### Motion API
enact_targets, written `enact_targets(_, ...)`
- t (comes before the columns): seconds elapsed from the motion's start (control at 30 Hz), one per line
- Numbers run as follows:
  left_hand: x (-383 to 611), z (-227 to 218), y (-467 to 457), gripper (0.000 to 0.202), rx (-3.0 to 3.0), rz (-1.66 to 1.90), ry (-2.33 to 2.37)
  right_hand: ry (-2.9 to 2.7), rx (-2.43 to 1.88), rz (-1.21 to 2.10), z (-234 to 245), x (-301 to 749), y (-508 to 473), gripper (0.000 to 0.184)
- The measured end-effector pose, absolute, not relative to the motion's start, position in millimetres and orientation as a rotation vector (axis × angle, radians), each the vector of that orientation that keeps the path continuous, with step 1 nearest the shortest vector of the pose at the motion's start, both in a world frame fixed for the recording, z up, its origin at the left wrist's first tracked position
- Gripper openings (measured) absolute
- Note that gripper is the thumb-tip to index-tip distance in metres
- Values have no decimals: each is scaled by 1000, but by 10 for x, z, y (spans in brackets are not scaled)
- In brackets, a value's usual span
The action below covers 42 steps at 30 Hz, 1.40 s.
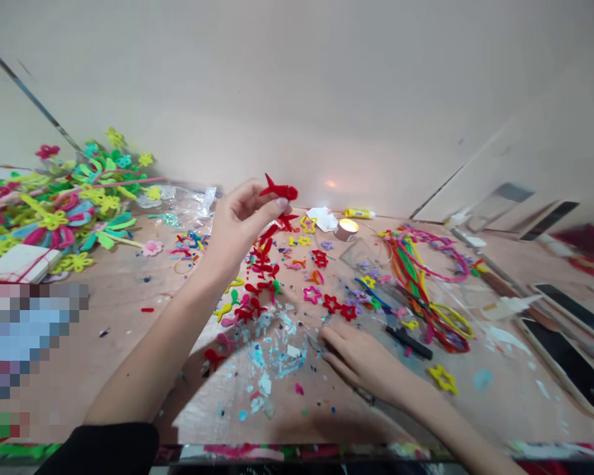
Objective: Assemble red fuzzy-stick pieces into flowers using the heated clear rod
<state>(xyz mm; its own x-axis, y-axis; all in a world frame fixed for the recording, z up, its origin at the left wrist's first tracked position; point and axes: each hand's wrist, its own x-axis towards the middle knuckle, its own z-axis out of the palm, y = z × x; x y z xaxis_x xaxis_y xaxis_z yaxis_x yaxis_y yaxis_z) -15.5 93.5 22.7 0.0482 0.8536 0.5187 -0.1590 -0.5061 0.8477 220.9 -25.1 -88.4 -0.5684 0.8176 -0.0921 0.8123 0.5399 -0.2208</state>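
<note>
My left hand is raised above the table and pinches a small red pipe-cleaner shape between thumb and fingers. Below it a row of similar red bent pieces lies on the wooden table. My right hand rests low on the table, fingers lying flat and pointing left, next to bits of pale blue and white scraps. Its fingertips touch something thin that I cannot make out.
A heap of pipe-cleaner flowers fills the far left. A lit tealight and a yellow glue stick stand at the back. Long coloured pipe cleaners lie right of centre, a black marker nearby, dark phones at the right.
</note>
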Motion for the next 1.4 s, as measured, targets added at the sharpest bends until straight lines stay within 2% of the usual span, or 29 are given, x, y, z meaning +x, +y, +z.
enact_targets(0.1,-156,215,950,3,1533,1580,724,-2765,-1397,301,-1009,2210,-284,26)
enact_targets(0.17,-162,211,958,3,1538,1586,725,-2730,-1412,378,-991,2212,-253,30)
enact_targets(0.27,-174,218,960,5,1529,1593,731,-2474,-1358,725,-901,2258,-155,27)
enact_targets(0.37,-181,229,955,7,1514,1592,720,-1987,-1208,1136,-829,2376,7,22)
enact_targets(0.43,-181,232,955,6,1507,1586,706,-1590,-1168,1264,-783,2482,165,11)
enact_targets(0.47,-180,230,957,5,1503,1583,701,-1418,-1133,1261,-749,2538,262,11)
enact_targets(0.53,-180,224,965,3,1494,1573,702,-1174,-1048,1149,-646,2649,490,28)
enact_targets(0.63,-182,209,984,1,1489,1566,713,-1009,-942,1003,-433,2810,881,41)
enact_targets(0.7,-186,201,998,1,1493,1572,717,-933,-943,903,-318,2913,1142,41)
enact_targets(0.8,-193,195,1012,2,1496,1578,738,-838,-991,861,-283,3052,1497,28)
enact_targets(0.97,-183,188,1028,6,1496,1553,791,-669,-1105,763,-596,3173,1959,47)
enact_targets(1.07,-174,184,1045,7,1507,1540,811,-591,-1169,746,-868,3163,2131,31)
enact_targets(1.4,-159,153,1084,4,1523,1519,812,-521,-1245,748,-1370,3263,2283,37)
